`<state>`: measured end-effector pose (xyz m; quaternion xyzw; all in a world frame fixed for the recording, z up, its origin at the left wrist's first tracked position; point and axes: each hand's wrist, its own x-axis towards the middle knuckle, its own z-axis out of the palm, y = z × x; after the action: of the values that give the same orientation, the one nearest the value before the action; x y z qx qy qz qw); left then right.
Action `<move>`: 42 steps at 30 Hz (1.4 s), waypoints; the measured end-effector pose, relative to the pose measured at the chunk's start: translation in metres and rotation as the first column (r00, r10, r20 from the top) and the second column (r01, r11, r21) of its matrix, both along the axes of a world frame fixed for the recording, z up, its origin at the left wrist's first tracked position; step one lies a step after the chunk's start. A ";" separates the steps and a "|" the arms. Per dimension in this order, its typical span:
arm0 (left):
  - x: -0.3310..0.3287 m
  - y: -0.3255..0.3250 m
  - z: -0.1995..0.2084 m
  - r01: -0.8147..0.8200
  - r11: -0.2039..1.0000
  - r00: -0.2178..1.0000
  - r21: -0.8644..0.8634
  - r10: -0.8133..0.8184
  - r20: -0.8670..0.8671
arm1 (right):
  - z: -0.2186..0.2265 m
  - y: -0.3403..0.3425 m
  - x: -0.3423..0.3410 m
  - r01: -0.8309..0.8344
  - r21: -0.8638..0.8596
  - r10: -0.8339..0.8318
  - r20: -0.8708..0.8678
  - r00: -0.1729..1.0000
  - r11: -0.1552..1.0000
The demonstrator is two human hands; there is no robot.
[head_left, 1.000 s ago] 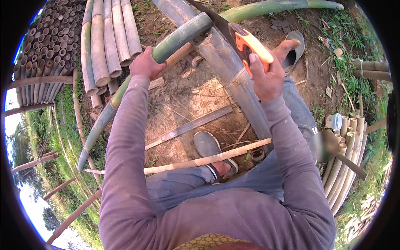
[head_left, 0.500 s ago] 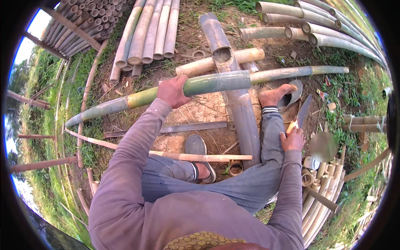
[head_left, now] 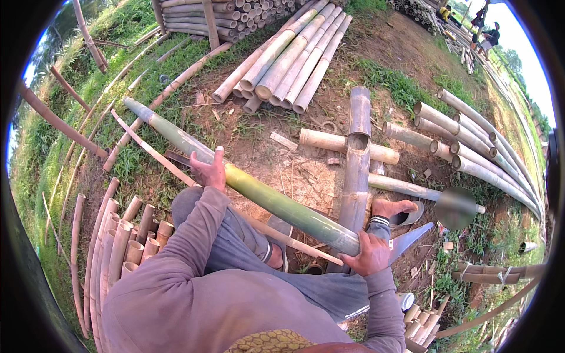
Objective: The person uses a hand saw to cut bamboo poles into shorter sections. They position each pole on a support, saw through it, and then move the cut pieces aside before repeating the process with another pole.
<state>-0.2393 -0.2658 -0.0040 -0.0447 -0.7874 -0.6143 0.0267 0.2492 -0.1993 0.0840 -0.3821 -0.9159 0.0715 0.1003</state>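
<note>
The pole [head_left: 283,203], glossy green with a duller, greyish far end, slanted from upper left to lower centre-right, the left grip [head_left: 210,172] wrapped around its middle, the right grip [head_left: 372,255] clasping its near end.

Pale bamboo poles [head_left: 300,50] on soil [head_left: 406,44] (grass [head_left: 388,76] beside), white tub [head_left: 406,301].

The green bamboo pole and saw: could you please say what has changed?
The saw came down beside the right leg, handle hidden. The green pole swung its right end toward the torso; the right hand took it. The left hand shifted leftward, staying on the pole.
</note>
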 end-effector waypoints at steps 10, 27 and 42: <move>0.045 0.007 -0.062 0.020 0.883 0.625 0.468 -0.377 0.684 | 0.021 -0.043 0.126 0.200 -0.022 -0.196 0.122 0.973 0.980; 0.197 0.169 0.065 0.601 0.519 0.427 0.608 -0.852 0.305 | 0.056 -0.189 0.158 0.617 -0.456 -0.624 0.159 0.765 0.641; 0.103 0.303 -0.001 0.830 0.451 0.345 0.328 -0.877 0.334 | -0.132 -0.018 -0.142 0.077 -0.869 -0.713 -0.348 0.609 0.489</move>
<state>-0.1367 0.0374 -0.0047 -0.3010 -0.5967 -0.5666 -0.4821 0.1069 -0.2176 -0.0485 -0.5480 -0.5525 0.5707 0.2620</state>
